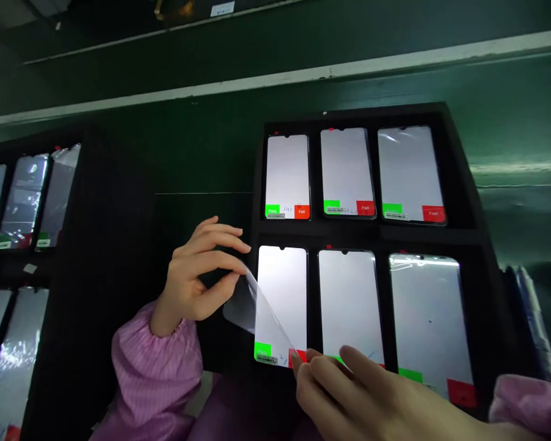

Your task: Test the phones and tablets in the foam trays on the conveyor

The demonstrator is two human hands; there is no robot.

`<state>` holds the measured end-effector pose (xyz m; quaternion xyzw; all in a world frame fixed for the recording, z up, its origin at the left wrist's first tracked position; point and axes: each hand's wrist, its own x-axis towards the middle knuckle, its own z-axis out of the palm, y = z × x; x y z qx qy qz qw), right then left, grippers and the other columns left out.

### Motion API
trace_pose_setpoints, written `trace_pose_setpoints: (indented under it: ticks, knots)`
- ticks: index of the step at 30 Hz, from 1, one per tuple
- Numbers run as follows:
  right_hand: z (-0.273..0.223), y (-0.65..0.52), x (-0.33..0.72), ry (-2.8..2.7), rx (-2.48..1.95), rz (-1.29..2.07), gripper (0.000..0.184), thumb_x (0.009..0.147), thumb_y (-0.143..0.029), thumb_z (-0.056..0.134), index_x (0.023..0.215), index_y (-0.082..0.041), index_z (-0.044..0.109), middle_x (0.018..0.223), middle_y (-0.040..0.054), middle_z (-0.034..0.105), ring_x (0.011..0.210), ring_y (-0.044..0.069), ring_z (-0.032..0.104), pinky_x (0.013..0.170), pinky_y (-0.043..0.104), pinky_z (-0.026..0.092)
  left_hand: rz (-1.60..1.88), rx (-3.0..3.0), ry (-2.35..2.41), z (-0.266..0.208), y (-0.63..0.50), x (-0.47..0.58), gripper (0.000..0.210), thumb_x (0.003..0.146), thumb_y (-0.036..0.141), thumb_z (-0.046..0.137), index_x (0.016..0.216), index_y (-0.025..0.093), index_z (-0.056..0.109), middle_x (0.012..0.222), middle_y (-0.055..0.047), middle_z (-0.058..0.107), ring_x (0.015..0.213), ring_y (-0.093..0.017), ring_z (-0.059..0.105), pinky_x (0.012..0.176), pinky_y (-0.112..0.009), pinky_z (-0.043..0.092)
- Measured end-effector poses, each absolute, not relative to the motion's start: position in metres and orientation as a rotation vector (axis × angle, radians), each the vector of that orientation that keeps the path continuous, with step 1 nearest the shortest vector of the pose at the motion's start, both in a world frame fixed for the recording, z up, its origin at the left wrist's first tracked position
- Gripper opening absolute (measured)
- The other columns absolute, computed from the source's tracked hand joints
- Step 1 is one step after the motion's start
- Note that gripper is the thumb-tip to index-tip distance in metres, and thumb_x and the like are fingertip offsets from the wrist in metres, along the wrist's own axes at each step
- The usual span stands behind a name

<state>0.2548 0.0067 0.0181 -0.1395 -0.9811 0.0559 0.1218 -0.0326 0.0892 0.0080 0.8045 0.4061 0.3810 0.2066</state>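
A lit phone lies in the near left slot of a black foam tray, showing a white screen with green "Pass" and red "Fail" boxes. A clear protective film hangs at a slant over its left side. My left hand pinches the film's upper edge between thumb and forefinger; its other fingers are spread. My right hand is at the phone's lower right corner, fingertips closed on the film's lower end. That hand also covers the bottom of the neighbouring phone.
Several more lit phones sit in the tray, such as the near right one. At left stands another black tray with phones in it. The table is green. Flat packets lean at the right edge.
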Motion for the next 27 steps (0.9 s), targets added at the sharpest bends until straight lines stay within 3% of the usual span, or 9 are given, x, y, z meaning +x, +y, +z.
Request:
trace_pose_setpoints:
  ticks: [5,8,12,14,20,27]
  knots:
    - [0.012,0.033,0.245,-2.799,-0.405,0.299,0.02,0.094,-0.011,0.06,0.079,-0.019,0.07,0.085,0.0067,0.066,0.07,0.02,0.056,0.051,0.037,0.036,0.97,2.273,1.202,-0.006,0.105,-0.018,0.021,0.099,0.013,0.062,0.112,0.023,0.076,0.124,-0.007,0.076,0.124,-0.025,0.069,0.113,-0.049,0.053]
    - [0.011,0.072,0.24,-2.67,-0.587,0.629,0.021,0.097,-0.005,0.057,0.088,-0.018,0.071,0.084,0.0027,0.066,0.066,0.015,0.056,0.052,0.032,0.04,0.884,2.398,1.253,-0.019,0.107,-0.013,0.019,0.102,0.019,0.06,0.109,0.021,0.077,0.136,-0.011,0.069,0.136,-0.031,0.06,0.115,-0.056,0.049]
    - [0.016,0.123,0.243,-2.115,-0.95,1.224,0.005,0.099,-0.024,0.07,0.096,-0.022,0.072,0.085,0.0001,0.07,0.063,0.012,0.059,0.054,0.027,0.046,0.853,2.494,1.335,-0.028,0.105,-0.012,0.02,0.105,0.026,0.058,0.111,0.022,0.077,0.15,-0.013,0.061,0.14,-0.034,0.055,0.116,-0.06,0.046]
    - [0.02,0.139,0.247,-1.897,-1.065,1.332,0.009,0.095,-0.03,0.076,0.093,-0.022,0.072,0.081,-0.0002,0.07,0.06,0.012,0.058,0.049,0.026,0.043,0.838,2.499,1.347,-0.03,0.105,-0.013,0.023,0.107,0.027,0.055,0.113,0.021,0.076,0.152,-0.014,0.059,0.14,-0.034,0.056,0.115,-0.058,0.047]
    - [0.025,0.148,0.259,-1.648,-1.186,1.256,0.009,0.092,-0.02,0.08,0.093,-0.02,0.071,0.087,-0.0003,0.068,0.05,0.005,0.046,0.038,0.022,0.032,0.889,2.376,1.217,-0.038,0.109,-0.015,0.027,0.111,0.03,0.048,0.113,0.021,0.074,0.157,-0.013,0.051,0.148,-0.03,0.051,0.121,-0.052,0.047]
    - [0.026,0.139,0.256,-1.637,-1.16,1.189,0.011,0.092,-0.01,0.076,0.091,-0.02,0.07,0.094,-0.0001,0.07,0.06,0.005,0.053,0.042,0.018,0.036,0.917,2.272,1.209,-0.036,0.105,-0.022,0.027,0.112,0.031,0.047,0.126,0.026,0.069,0.157,-0.008,0.054,0.149,-0.028,0.051,0.124,-0.053,0.047]
